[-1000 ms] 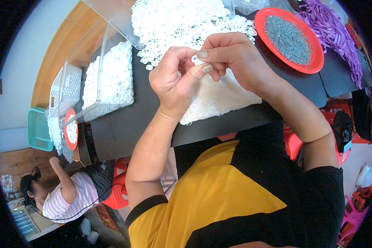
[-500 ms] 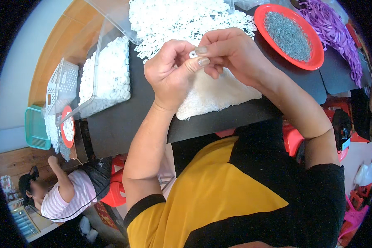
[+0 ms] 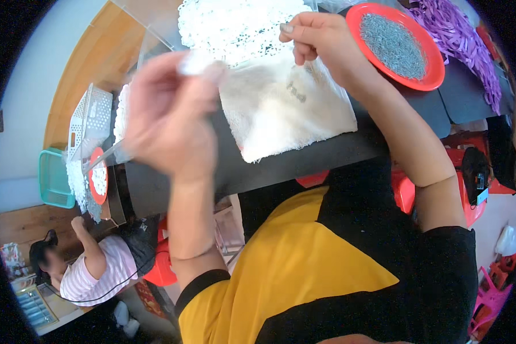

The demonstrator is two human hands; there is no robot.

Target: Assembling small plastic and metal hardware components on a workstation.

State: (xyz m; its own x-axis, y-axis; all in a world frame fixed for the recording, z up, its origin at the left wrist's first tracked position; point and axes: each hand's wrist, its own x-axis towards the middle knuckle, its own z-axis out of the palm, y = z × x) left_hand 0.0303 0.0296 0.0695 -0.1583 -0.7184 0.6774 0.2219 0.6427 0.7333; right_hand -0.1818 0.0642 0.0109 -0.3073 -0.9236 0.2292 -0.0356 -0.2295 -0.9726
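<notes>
My left hand [image 3: 175,117] is raised over the table's left part, smeared by motion. A small white piece [image 3: 198,62] shows blurred between its thumb and fingers. My right hand [image 3: 332,46] hovers above the far edge of a cream cloth [image 3: 292,123], thumb and forefinger pressed together and the other fingers curled. Whatever its fingertips hold, if anything, is too small to make out. Beyond the hands spreads a heap of small white plastic pieces [image 3: 241,26]. Right of my right hand stands a red dish [image 3: 436,74] of small, thin grey metal pieces [image 3: 393,46].
Purple ribbon strips [image 3: 458,43] lie at the far right. A clear bin of white pieces is mostly behind my left hand. At the left are a white perforated basket [image 3: 92,117], a green basket [image 3: 56,180], an orange-red dish [image 3: 99,178] and a seated co-worker [image 3: 100,266].
My hands have parted. The left swung left and nearer with the white piece; the right moved slightly up and right. More of the cloth shows, with a small dark mark on it.
</notes>
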